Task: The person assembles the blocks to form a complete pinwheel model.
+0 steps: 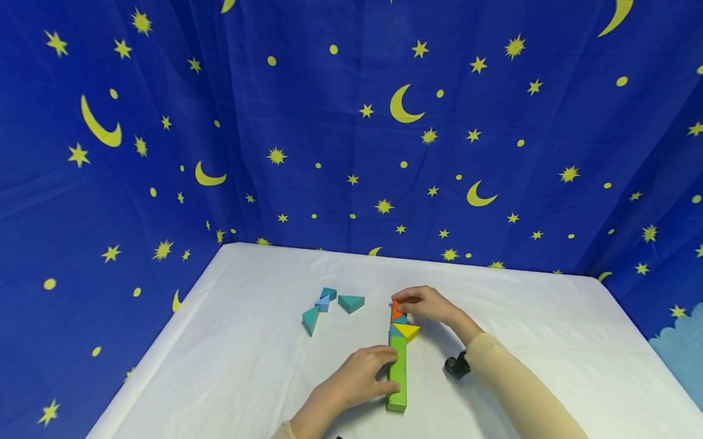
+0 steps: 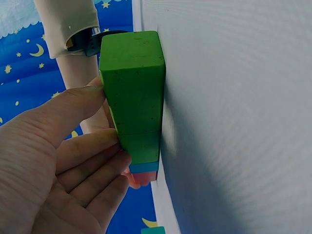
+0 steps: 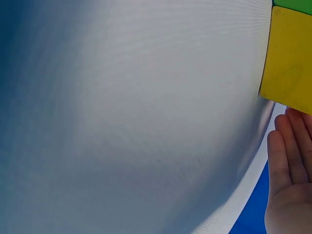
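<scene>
Green blocks [image 1: 399, 374] [image 2: 132, 102] lie end to end in a row on the white cloth. My left hand [image 1: 361, 380] [image 2: 63, 156] touches their left side with thumb and fingertips. Beyond them come small blue triangles [image 1: 401, 320] and an orange piece [image 1: 396, 309] at the far end. A yellow triangular block [image 1: 407, 331] [image 3: 287, 58] juts out to the right of the row. My right hand [image 1: 432, 306] [image 3: 291, 180] rests its fingertips around the orange piece's far end, fingers mostly straight in the right wrist view.
Left of the row lie several loose triangles: a teal one [image 1: 351, 303], another teal one [image 1: 311, 320], a light blue one [image 1: 323, 304] and a dark teal one [image 1: 328, 293]. The white table [image 1: 252, 279] ends at a blue curtain [image 1: 321, 114] with moons and stars.
</scene>
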`<state>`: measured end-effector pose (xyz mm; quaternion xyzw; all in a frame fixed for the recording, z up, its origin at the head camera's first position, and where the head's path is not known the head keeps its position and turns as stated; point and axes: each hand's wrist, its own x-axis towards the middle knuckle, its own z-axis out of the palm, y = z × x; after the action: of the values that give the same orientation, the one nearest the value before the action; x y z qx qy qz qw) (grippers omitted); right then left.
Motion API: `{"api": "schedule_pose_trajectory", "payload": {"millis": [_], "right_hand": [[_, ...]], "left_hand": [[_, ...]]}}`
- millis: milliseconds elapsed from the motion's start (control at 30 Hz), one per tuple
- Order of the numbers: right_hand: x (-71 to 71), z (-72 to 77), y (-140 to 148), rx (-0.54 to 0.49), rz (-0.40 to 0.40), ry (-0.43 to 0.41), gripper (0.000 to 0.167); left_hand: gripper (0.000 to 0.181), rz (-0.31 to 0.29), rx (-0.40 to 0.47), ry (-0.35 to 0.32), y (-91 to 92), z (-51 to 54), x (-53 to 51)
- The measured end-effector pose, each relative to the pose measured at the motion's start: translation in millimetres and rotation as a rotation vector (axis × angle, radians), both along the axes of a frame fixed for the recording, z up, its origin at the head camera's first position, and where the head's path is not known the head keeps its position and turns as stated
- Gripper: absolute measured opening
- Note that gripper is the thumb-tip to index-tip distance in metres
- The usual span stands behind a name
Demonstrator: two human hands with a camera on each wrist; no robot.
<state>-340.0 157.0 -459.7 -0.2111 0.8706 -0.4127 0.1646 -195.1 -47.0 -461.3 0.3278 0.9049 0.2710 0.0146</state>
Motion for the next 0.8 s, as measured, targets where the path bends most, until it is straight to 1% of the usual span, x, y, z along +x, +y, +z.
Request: {"api": "schedule_pose_trajectory", "payload": {"millis": [133, 300, 400, 500, 633, 733, 800], "right_hand": [[0.5, -0.4, 1.0, -0.008, 0.012, 0.003, 0.031], [1.0, 1.0, 1.7, -0.010, 0.008, 0.000, 0.031], [0.1, 2.2, 3.0, -0.015, -0.001, 0.019, 0.033], [-0.2, 5.0, 4.2, -0.037, -0.034, 0.051, 0.035], [1.9, 11.3, 6.9, -0.094, -0.107, 0.093, 0.036], [8.1, 17.7, 9.8, -0.145, -0.160, 0.107, 0.037], [14.9, 22.3, 11.8, -0.169, -0.171, 0.112, 0.040]], "left_hand": [[0.050, 0.000, 0.001, 0.000, 0.5, -0.5, 0.0], [0.050, -0.005, 0.002, 0.001, 1.3, -0.7, -0.3], [0.050, -0.010, 0.002, 0.002, 1.3, -0.1, -0.1], [0.050, -0.013, 0.004, 0.000, 1.0, 0.4, 0.2], [0.051, -0.009, 0.001, -0.005, 0.5, 0.9, 0.4], [0.051, -0.001, -0.003, -0.005, 0.2, 1.0, 0.8], [0.051, 0.004, -0.004, -0.003, 0.0, 0.7, 0.9]]}}
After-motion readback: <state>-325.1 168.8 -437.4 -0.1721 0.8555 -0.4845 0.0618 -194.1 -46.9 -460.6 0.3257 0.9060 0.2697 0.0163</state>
